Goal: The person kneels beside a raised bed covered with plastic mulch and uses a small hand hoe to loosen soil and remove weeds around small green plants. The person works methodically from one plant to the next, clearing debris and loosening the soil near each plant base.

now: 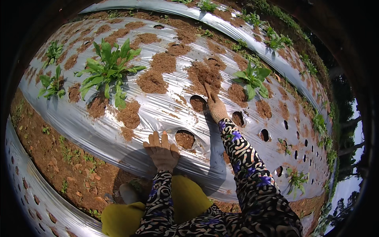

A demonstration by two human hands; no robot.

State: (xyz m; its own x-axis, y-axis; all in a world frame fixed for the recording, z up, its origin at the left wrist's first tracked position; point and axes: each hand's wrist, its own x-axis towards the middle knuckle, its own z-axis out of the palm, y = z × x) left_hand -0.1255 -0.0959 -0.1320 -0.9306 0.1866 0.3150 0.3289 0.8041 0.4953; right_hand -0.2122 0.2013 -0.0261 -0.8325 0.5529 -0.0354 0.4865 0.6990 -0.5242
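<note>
Silver plastic mulch film point(133, 161) covers the raised bed in front of me. My left hand point(162, 152) rests palm down on it, bare of any object, fingers slightly apart. Just right of those fingers is a round planting hole point(185, 139) with brown soil inside. My right hand point(215, 104) reaches farther across the bed, its extended finger touching a patch of loose soil point(204, 75) on the film. Its other fingers are partly hidden, and nothing is visible in its grasp. Another planting hole point(198, 103) lies just left of the right hand.
A large leafy green plant point(109, 66) grows left of centre, and a smaller one point(252, 78) stands right of my right hand. Soil heaps point(152, 82) dot the film. A weedy dirt furrow point(56, 145) separates this bed from another film-covered bed point(32, 189) at lower left.
</note>
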